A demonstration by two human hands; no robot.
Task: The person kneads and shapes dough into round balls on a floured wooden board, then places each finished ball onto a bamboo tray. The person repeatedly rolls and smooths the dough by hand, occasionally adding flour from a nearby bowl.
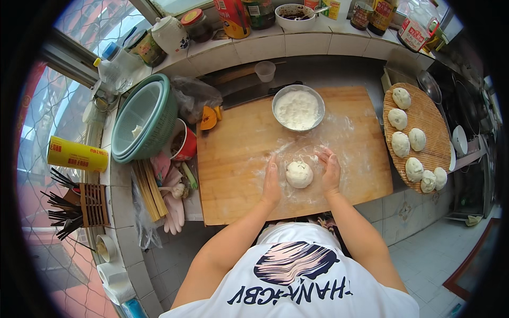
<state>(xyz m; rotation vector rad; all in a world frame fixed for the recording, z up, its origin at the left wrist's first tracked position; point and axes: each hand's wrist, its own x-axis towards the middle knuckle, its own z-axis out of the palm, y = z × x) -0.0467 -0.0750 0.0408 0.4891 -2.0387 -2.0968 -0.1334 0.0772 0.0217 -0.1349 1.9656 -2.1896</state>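
A round ball of dough (299, 175) rests on the floured wooden board (234, 171), with dark flecks showing at its top. To its left, my left hand (272, 181) stands on edge, palm facing the dough and apart from it. On the other side my right hand (331, 171) is held the same way, fingers spread and dusted with flour, also not touching the ball. Neither hand holds anything. Beyond the dough, a bowl of white flour (298, 109) sits at the board's far edge.
Several dough balls (401, 144) lie on a round woven tray (431, 135) at the right. A cleaver (246, 96) and a pumpkin piece (208, 118) are at the back left. Green colanders (171, 107) and a red cup (189, 141) flank the board. Jars and bottles line the tiled ledge (262, 47).
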